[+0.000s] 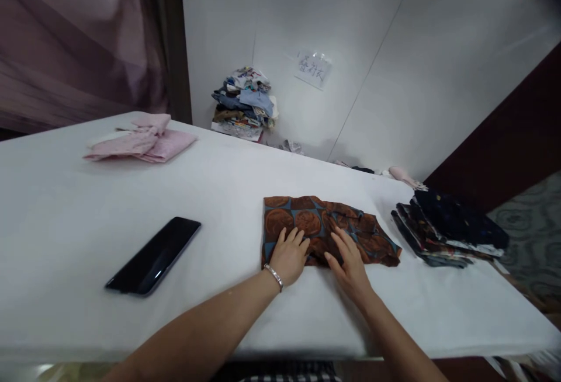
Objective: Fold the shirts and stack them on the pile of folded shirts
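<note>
The brown garment with blue patches [324, 218] lies on the white surface [228, 195] in front of the person; folds blur its right half, so its cut is hard to make out. The left hand [289, 256], a bracelet [274, 275] at its wrist, rests on the garment's near edge, fingers [298, 237] slightly spread and pressed flat, gripping nothing visible; its thumb is hidden. The right hand [352, 271] touches the middle, fingers loosely extended and thumb apart, with no cloth visibly pinched between them. The bottom edge cuts off both forearms.

Left of the hands lies a phone [155, 255], its screen dark. Farther back, a pink cloth [170, 146] is bunched so its shape is unclear. At right, a stack of dark clothes [447, 227] hides most of its lower layers. Beyond the far edge, the base of a clothes pile [245, 104] is partly concealed.
</note>
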Tool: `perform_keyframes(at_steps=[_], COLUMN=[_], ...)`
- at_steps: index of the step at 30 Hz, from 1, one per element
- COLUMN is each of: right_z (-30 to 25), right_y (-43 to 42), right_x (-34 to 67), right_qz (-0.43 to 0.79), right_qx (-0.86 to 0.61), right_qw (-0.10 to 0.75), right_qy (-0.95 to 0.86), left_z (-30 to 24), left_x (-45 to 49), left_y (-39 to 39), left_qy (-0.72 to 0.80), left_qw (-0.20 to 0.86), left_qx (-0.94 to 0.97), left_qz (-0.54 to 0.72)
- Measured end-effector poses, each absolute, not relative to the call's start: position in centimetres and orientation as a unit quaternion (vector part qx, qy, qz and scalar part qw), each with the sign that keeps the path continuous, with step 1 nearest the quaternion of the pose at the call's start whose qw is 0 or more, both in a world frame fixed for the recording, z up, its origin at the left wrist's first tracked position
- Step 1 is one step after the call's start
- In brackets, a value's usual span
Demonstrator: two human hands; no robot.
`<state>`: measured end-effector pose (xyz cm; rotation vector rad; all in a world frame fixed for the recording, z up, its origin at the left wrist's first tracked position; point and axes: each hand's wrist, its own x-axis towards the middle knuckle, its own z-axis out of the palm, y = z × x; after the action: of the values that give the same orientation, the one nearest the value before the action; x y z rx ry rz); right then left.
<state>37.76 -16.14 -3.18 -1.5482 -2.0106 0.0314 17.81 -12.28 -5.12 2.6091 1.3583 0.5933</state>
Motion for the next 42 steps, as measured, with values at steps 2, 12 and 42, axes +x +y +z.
perform_keyframes(at_steps=[2,12,42], right_z=[-2.0,-5.6,-3.6], right_y=[-16.0,-10.3,-13.5], right_x=[36.6,35.4,32.4], right_qz=[0.003,0.111,0.379], right_qx=[-0.563,-0.605,-0.41], right_qw=[0.285,0.098,0.317], right_qy=[-0.776,-0.782,-0.767], left_z=[-5.1,-4.8,2.1], left_x=[17.8,16.9,5.4], left_y=[-12.5,-12.5,-8.0], left_qy=[0.441,0.417,0.726], left_qw=[0.068,0.136,0.196], left_qx=[0.873,0.884,0.58], left_qz=[0.199,0.163,0.314])
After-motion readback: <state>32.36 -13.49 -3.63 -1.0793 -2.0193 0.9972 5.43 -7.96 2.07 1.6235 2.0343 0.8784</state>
